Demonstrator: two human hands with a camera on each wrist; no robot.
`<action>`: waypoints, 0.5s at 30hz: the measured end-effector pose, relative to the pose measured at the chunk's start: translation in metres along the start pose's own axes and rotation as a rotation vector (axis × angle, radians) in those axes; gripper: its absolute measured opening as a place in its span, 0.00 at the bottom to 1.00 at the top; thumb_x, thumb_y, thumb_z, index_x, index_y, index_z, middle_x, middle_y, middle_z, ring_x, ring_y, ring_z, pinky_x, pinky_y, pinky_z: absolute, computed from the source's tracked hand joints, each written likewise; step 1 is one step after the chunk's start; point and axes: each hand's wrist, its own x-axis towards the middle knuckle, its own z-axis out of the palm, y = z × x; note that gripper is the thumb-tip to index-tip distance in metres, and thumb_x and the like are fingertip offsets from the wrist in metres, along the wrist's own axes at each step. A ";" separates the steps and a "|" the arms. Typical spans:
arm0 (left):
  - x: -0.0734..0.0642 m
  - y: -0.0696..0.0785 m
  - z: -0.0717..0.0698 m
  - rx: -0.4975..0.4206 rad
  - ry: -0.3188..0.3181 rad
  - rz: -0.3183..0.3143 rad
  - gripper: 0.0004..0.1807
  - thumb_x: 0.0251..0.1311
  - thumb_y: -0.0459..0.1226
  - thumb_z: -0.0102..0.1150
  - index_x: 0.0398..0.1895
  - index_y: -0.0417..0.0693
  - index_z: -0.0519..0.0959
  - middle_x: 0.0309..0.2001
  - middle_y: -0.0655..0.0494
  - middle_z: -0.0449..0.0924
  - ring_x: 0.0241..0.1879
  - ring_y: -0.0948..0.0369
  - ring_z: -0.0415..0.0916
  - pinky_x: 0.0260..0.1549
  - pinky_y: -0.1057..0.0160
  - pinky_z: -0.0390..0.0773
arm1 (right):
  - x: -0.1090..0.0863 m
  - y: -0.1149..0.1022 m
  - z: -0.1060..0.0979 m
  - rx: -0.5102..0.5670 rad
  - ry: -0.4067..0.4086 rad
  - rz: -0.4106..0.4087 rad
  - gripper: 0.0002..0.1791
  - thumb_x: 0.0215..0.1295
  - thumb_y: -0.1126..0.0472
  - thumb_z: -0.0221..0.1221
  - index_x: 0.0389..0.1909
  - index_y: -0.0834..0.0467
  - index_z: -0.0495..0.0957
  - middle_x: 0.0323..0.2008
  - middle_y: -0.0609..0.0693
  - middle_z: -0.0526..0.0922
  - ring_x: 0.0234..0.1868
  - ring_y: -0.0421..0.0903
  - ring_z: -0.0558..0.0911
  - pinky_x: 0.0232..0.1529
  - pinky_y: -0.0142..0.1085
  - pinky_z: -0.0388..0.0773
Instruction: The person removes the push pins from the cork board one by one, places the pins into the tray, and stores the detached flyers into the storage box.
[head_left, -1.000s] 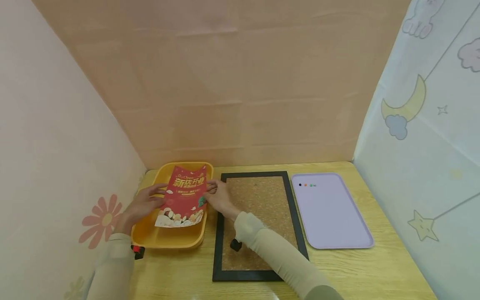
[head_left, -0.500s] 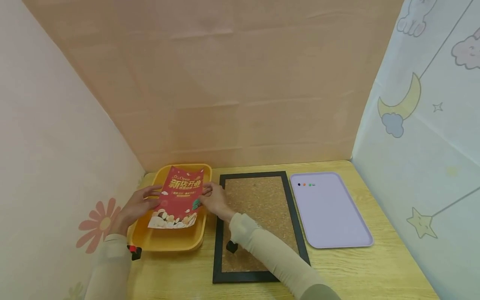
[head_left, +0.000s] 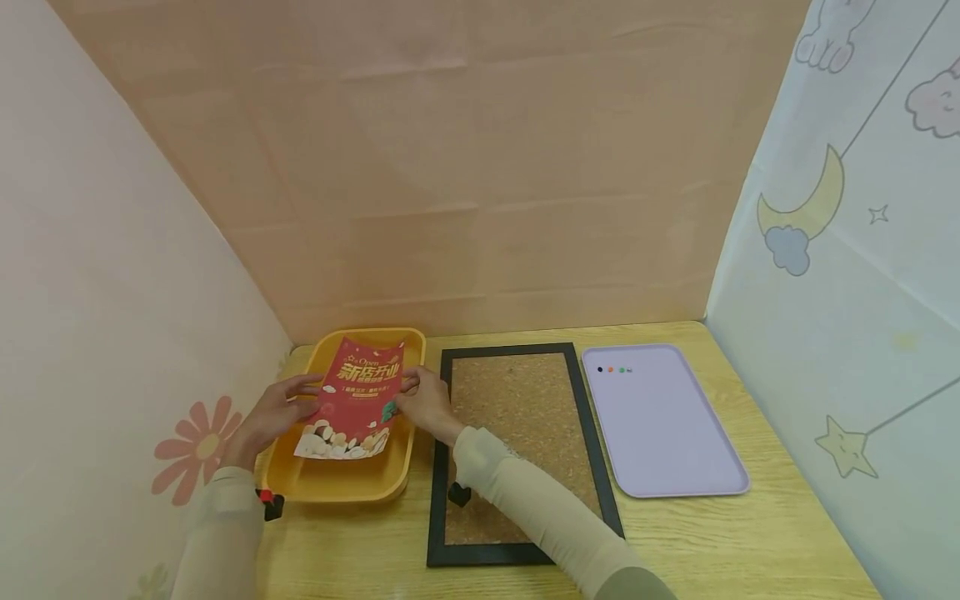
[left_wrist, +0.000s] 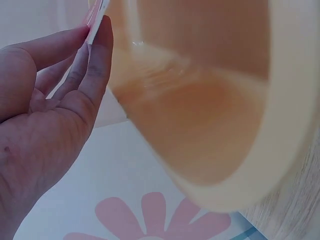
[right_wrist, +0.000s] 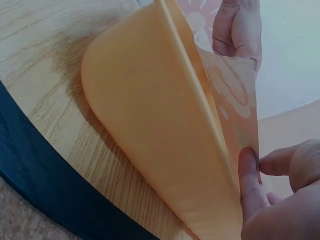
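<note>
A red poster [head_left: 356, 406] with gold lettering and pale food pictures along its bottom is held above a yellow plastic tub [head_left: 330, 483]. My left hand [head_left: 275, 417] pinches the poster's left edge between thumb and fingers; the left wrist view has this hand [left_wrist: 55, 95] with the sheet's edge between its fingertips. On the opposite edge, my right hand [head_left: 431, 404] pinches the sheet. In the right wrist view the thumb and index finger of that hand [right_wrist: 280, 185] grip the sheet, whose back [right_wrist: 232, 100] faces the camera over the tub's rim.
A black-framed cork board [head_left: 517, 392] lies right of the tub, partly under my right forearm. Farther right is a lilac tray [head_left: 667, 433] with several small coloured pieces [head_left: 611, 370] near its top left corner. Walls [head_left: 465, 167] enclose the wooden table [head_left: 780, 525].
The poster and both hands have shifted slightly left and a little down over the tub. The head view has turned a little too. Both hands keep hold of the sheet.
</note>
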 end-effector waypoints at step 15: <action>0.002 -0.004 -0.001 0.009 -0.005 0.022 0.39 0.85 0.38 0.59 0.89 0.34 0.56 0.80 0.23 0.68 0.70 0.30 0.83 0.68 0.38 0.86 | 0.001 0.004 -0.002 -0.031 -0.069 -0.042 0.32 0.74 0.65 0.73 0.76 0.60 0.77 0.66 0.62 0.85 0.47 0.41 0.87 0.42 0.34 0.88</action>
